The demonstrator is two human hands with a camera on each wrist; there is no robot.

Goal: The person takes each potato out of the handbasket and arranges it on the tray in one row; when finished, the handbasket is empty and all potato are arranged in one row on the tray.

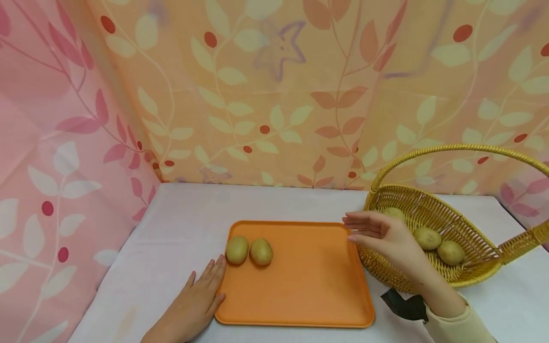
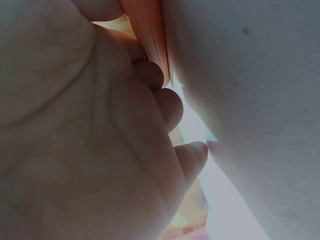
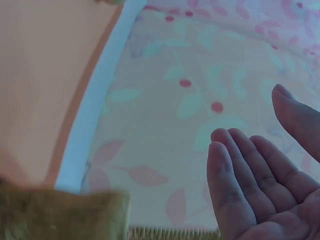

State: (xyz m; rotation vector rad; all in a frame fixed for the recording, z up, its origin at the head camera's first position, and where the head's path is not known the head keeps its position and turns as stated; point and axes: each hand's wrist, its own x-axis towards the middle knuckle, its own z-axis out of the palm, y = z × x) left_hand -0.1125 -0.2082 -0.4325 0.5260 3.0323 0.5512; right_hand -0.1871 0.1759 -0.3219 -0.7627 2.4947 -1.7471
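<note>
An orange tray (image 1: 313, 276) lies on the white table with two potatoes side by side at its upper left, the left potato (image 1: 237, 250) and the right potato (image 1: 261, 252). My left hand (image 1: 193, 300) rests at the tray's left edge, its fingers straight; in the left wrist view the fingertips are against the orange rim (image 2: 147, 40). Over the gap between tray and basket hangs my right hand (image 1: 390, 243), holding nothing, fingers extended and thumb apart. Inside the wicker basket (image 1: 429, 205) are three potatoes, among them one potato (image 1: 451, 252) near its front.
The basket's tall arched handle (image 1: 463, 148) rises above the right side. A black piece (image 1: 405, 305) shows by the right wrist. Floral cloth (image 1: 266, 95) hangs behind the table and along the left. White tabletop (image 1: 171, 228) shows left of the tray.
</note>
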